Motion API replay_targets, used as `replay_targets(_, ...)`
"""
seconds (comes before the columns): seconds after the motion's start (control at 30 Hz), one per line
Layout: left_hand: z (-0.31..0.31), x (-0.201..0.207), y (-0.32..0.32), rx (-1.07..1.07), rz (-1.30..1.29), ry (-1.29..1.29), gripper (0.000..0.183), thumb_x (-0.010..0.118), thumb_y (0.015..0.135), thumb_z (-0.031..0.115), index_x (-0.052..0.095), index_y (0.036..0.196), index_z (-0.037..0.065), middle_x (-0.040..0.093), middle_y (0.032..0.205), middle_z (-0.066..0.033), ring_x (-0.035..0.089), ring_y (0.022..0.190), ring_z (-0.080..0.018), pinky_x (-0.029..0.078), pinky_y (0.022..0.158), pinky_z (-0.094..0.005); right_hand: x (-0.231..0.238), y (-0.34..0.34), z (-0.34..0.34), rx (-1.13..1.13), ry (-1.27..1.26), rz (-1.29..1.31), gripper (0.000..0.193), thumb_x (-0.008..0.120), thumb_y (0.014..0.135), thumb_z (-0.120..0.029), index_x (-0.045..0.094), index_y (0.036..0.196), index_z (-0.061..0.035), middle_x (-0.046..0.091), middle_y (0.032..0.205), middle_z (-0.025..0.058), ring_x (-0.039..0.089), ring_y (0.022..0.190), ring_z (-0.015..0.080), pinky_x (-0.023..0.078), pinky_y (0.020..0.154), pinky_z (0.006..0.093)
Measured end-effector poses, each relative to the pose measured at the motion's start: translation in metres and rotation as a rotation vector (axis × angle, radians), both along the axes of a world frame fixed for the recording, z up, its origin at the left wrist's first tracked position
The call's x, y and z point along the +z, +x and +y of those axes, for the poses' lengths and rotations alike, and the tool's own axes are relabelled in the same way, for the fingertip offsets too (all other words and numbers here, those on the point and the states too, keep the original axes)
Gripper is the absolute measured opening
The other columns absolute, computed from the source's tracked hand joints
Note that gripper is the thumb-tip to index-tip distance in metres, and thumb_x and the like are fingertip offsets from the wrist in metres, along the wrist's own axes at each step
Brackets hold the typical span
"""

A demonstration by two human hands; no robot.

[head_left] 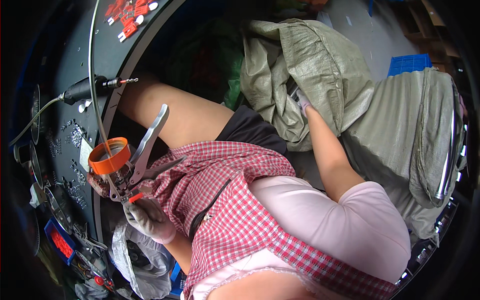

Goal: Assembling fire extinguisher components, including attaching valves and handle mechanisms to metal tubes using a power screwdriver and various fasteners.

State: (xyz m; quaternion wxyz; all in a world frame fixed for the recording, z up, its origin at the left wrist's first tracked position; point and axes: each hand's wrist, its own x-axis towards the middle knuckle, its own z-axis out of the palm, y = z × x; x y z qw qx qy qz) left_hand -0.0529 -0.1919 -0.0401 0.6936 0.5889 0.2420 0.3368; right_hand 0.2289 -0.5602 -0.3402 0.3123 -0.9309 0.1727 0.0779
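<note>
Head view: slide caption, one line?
Gloved left hand at a silver-handled tool by the workbench; gloved right hand among the folds of a grey-green sack.

Across the head view, 0 texts, labels, brands, numbers or signs can be read; any finer marks are too small or blurred to make out.

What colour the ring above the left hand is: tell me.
Orange: the ring, best seen in the head view.

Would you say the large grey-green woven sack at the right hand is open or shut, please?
Open: the right hand, in a pale glove, reaches between parted folds of the sack.
</note>
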Motion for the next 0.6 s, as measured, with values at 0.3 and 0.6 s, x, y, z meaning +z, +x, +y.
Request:
replay_targets(0.3, 0.012, 0.005, -0.034, 0.080, 0.154, -0.160, 0.031, 0.065, 0.087, 0.028, 0.049, 0.071, 0.006, 0.041, 0.051, 0.0053, 0.031, 0.036, -0.0021, 0.018, 0.036, -0.0195, 0.180, 0.087, 0.145, -0.385, 2.374, 0.238, 0.039, 0.064, 0.086, -0.031, 0.054, 0.114, -0.0051, 0.061, 0.114, 0.0140, 0.060, 0.102, 0.0310, 0.051, 0.087, 0.0552)
replay_targets(0.6, -0.024, 0.027, -0.082, 0.240, 0.292, -0.109, 0.023, 0.062, 0.086, 0.017, 0.052, 0.071, 0.002, 0.049, 0.053, 0.0010, 0.040, 0.040, -0.0038, 0.027, 0.038, -0.0202, 0.353, 0.082, 0.379, -0.177, 2.474, -0.114, 0.029, 0.070, 0.082, -0.015, 0.055, 0.104, -0.0040, 0.061, 0.099, 0.0100, 0.061, 0.094, 0.0234, 0.055, 0.081, 0.0416)
